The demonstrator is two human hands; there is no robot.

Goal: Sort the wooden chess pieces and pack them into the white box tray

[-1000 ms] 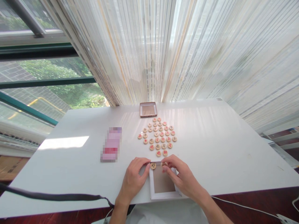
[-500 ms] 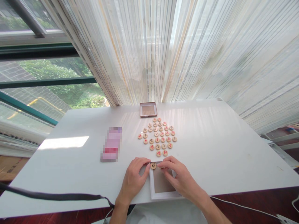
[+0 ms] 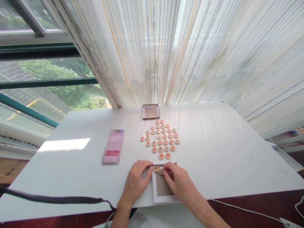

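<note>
A shallow open box (image 3: 155,190) with white walls and a brown inside lies at the near edge of the table. My left hand (image 3: 138,178) pinches its far left corner between thumb and fingers. In that corner, beside my left fingertips, a round wooden Chinese chess piece with a black character (image 3: 155,168) lies face up. Just right of it, my right hand (image 3: 179,178) holds another Chinese chess piece (image 3: 161,170) at the box's far side, its face partly hidden by fingers. Beyond the box, several Chinese chess pieces (image 3: 164,136) with red or black characters lie spread out.
The white table (image 3: 213,152) carries a shallow brown-rimmed tray or lid (image 3: 151,118) near its far edge. A pixelated pink item (image 3: 113,147) lies left of the pieces. A black strap (image 3: 59,199) crosses the lower left. Striped curtains (image 3: 152,53) hang behind the table.
My right hand has turned and lowered slightly, bringing its piece into the box next to the black-lettered one. My left hand stays at the corner.
</note>
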